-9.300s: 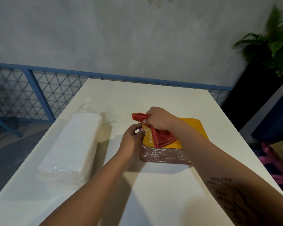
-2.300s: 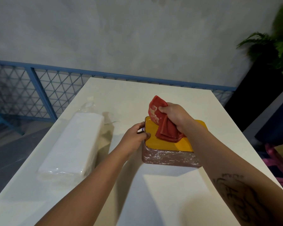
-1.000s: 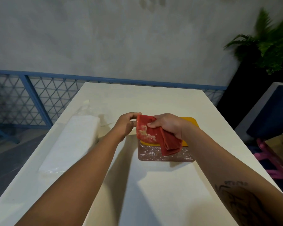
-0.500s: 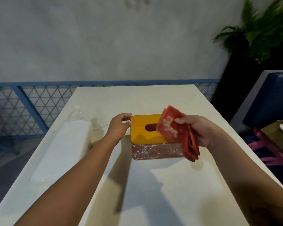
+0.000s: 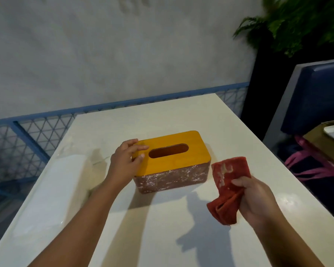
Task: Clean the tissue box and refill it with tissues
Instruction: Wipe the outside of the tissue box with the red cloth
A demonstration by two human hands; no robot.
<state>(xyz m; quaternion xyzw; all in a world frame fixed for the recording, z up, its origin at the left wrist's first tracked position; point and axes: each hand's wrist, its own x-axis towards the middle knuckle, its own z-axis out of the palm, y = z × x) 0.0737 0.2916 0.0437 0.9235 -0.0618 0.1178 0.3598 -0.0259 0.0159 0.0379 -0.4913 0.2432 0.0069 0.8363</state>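
The tissue box [image 5: 172, 166] stands upright near the middle of the white table [image 5: 162, 234]. Its yellow lid [image 5: 191, 157] is seated on top, and the reddish-brown body below is smeared with white residue along the near side. The oval slot [image 5: 168, 150] in the lid shows only a dark reddish interior; what is inside the box cannot be told.

The left hand [image 5: 124, 162] grips the left end of the tissue box, fingers bent over the lid's edge and thumb lying on top just beside the slot. It covers that end of the box.

The right hand [image 5: 256, 199] is to the right of the tissue box and nearer the camera, clear of it. Its fingers and thumb are clamped on a folded red cloth [image 5: 228, 187], which is streaked with pale residue on the face toward the camera. The cloth's upper corner is close to the box's right near corner; contact cannot be confirmed.

To the left of the tissue box, apart from it, lies a wrapped pack of tissues [image 5: 52, 189] in clear plastic.

Behind the box, beyond the table's far edge, runs a blue mesh railing [image 5: 37, 132] against a grey wall [image 5: 104, 54]. To the far right are a plant [image 5: 297, 22] and a blue seat back [image 5: 316, 97].
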